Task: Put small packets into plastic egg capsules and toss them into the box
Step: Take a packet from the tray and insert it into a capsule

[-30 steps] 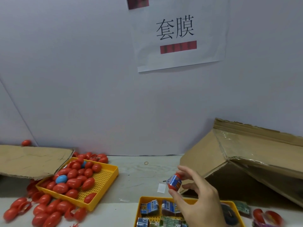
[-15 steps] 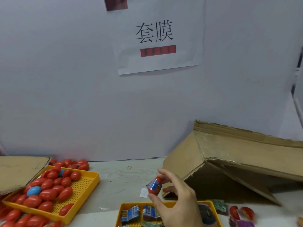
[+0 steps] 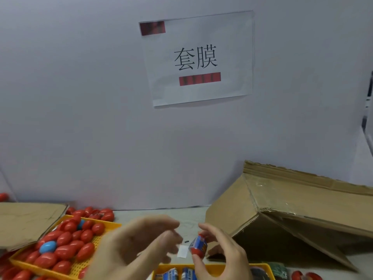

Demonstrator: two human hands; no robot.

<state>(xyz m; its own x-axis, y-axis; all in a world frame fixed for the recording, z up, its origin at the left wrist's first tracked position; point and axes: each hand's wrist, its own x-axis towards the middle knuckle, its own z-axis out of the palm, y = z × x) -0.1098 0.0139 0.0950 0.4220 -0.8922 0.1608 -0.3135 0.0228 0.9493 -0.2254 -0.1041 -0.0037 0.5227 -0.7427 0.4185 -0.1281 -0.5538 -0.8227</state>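
Head view: wall sign (image 3: 198,59) reads 套膜; right hand (image 3: 220,253) pinches capsule (image 3: 198,246), left hand (image 3: 129,249) blurred, loose

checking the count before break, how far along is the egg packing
Done: cannot tell; the cardboard box interior is dark. In hand: the right hand pinches one red capsule with a blue packet showing, while the blurred left hand reaches toward it. Left: many red capsules fill the yellow tray, and packets wait in the near tray.
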